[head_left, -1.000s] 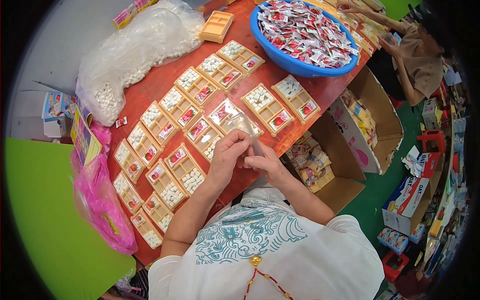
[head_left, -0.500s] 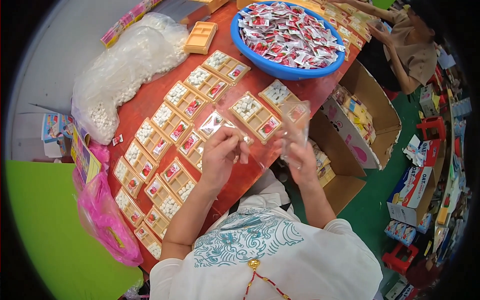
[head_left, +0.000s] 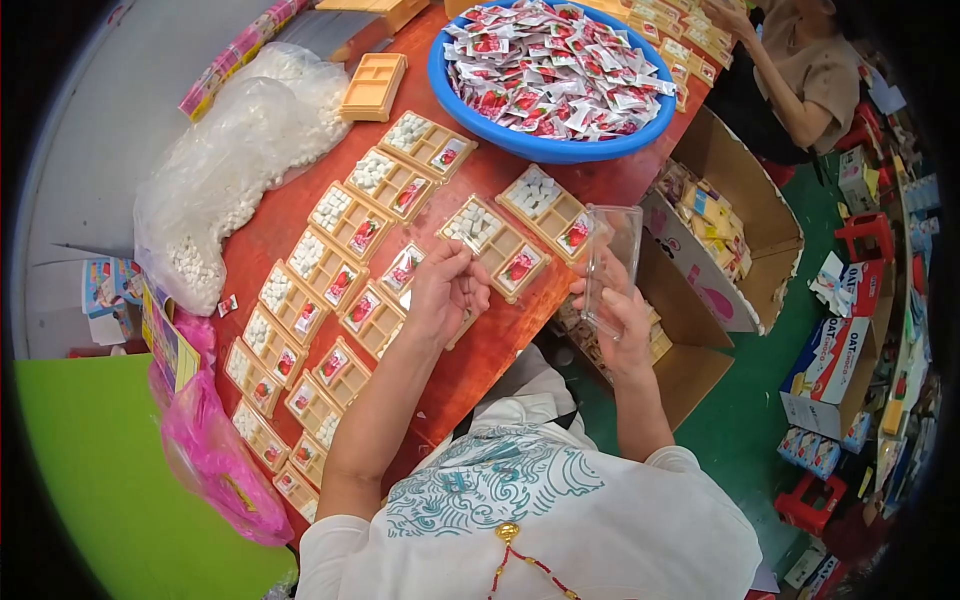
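Observation:
My right hand [head_left: 622, 322] grips a clear plastic lid [head_left: 618, 250], held up on edge by the right end of a tan compartment tray [head_left: 572, 207]. That tray holds white cubes and a red-printed sachet. My left hand [head_left: 446, 292] is closed, its fingers curled above the trays; whatever it may hold is hidden. Just beyond it lies another filled tray [head_left: 490, 225]. A sachet in a tray [head_left: 402, 268] shows beside my left wrist, partly covered by the hand. Several more filled trays [head_left: 322, 265] stand in rows to the left.
A blue basin [head_left: 560, 155] heaped with sachets stands at the back. Clear bags of white cubes [head_left: 215, 190] and stacked tan trays [head_left: 374, 85] are at the far left. Open cardboard boxes [head_left: 690, 365] stand off the table's right edge. A co-worker [head_left: 800, 80] sits at far right.
The lid has come up from a blurred, lower tilt to stand clearly on edge in my right hand. My left hand remains curled over the trays. The whole view has shifted slightly.

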